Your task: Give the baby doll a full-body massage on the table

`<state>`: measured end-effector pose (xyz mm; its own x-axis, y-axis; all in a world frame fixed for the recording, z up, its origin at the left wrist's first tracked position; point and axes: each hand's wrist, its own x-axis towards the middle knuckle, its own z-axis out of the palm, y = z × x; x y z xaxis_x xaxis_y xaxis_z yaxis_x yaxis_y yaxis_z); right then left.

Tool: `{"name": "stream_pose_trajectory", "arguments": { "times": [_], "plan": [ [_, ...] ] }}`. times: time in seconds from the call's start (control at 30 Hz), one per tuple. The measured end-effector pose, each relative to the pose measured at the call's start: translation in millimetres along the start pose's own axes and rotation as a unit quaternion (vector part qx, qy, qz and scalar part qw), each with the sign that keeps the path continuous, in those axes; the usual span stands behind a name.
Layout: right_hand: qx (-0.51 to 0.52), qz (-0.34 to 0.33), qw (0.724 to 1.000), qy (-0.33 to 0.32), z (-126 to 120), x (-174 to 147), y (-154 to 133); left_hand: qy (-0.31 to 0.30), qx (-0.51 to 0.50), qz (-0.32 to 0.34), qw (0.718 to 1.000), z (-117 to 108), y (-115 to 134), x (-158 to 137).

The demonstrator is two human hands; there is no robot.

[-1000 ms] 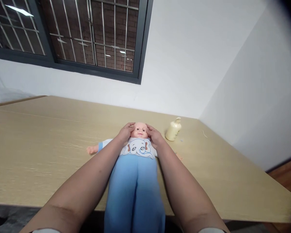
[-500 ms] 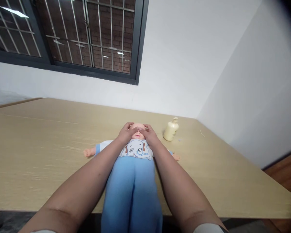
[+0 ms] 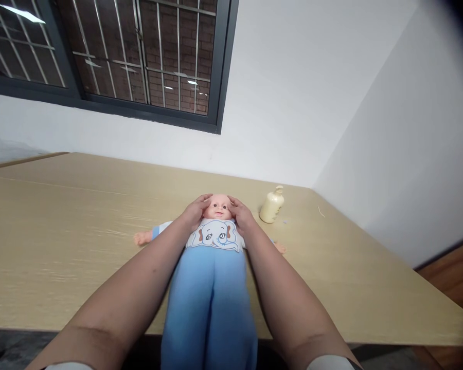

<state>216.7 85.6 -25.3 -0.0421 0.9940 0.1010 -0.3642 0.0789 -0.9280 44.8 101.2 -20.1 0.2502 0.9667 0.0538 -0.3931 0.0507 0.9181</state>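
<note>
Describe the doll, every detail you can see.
The doll lies face up on the table, head away from the camera, legs running past the near edge; its feet are out of frame. The bald head looks like smooth plastic, with open dark eyes. It wears a white top with blue cuffs and an elephant picture, and blue trousers. Its arms spread sideways, partly hidden. The left hand and right hand cup its head.

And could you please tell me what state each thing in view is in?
Doll, lying face up, clothed, eyes open
Left hand, against one side of the doll's head
Right hand, against the other side
Pump bottle, standing upright; whether the pump is locked is too small to tell
Window, barred; whether locked, cannot tell
</note>
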Motion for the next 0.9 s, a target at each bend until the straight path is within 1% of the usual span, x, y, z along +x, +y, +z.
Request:
{"name": "stream_pose_trajectory", "arguments": {
  "times": [0.1, 0.17, 0.23, 0.33, 0.47, 0.57, 0.67, 0.77, 0.9],
  "plan": [
    [-0.065, -0.027, 0.997, 0.028, 3.1, -1.7, -0.6, 0.010, 0.046, 0.017, 0.999, 5.8, 2.9, -4.9],
    [-0.113, -0.043, 0.992, 0.041, 5.2, -1.9, -0.7, 0.030, 0.102, 0.042, 0.993, 10.5, 5.2, -8.3],
    [-0.142, -0.049, 0.987, 0.053, 6.4, -1.0, 0.0, 0.046, 0.128, 0.054, 0.989, 13.8, 6.8, -10.4],
    [-0.127, -0.050, 0.989, 0.059, 6.0, 1.8, 2.2, 0.054, 0.111, 0.047, 0.991, 14.9, 7.0, -10.1],
    [-0.046, -0.017, 0.998, 0.050, 2.4, 2.6, 2.2, 0.049, 0.069, 0.035, 0.996, 9.3, 2.8, -5.0],
    [0.014, 0.018, 1.000, 0.018, -1.6, -0.5, -1.8, 0.033, 0.027, 0.024, 0.999, 3.3, -1.1, -1.0],
    [0.036, 0.023, 0.999, -0.014, -3.4, -3.8, -5.1, 0.020, -0.001, 0.019, 1.000, 0.8, -2.6, -0.3],
    [0.014, 0.012, 1.000, 0.001, 0.2, -5.3, -4.7, 0.017, 0.004, 0.028, 0.999, 3.7, -0.6, -3.6],
    [-0.083, -0.030, 0.995, 0.045, 7.6, -5.5, -2.1, 0.029, 0.089, 0.050, 0.994, 9.8, 3.9, -9.2]
  ]
}}
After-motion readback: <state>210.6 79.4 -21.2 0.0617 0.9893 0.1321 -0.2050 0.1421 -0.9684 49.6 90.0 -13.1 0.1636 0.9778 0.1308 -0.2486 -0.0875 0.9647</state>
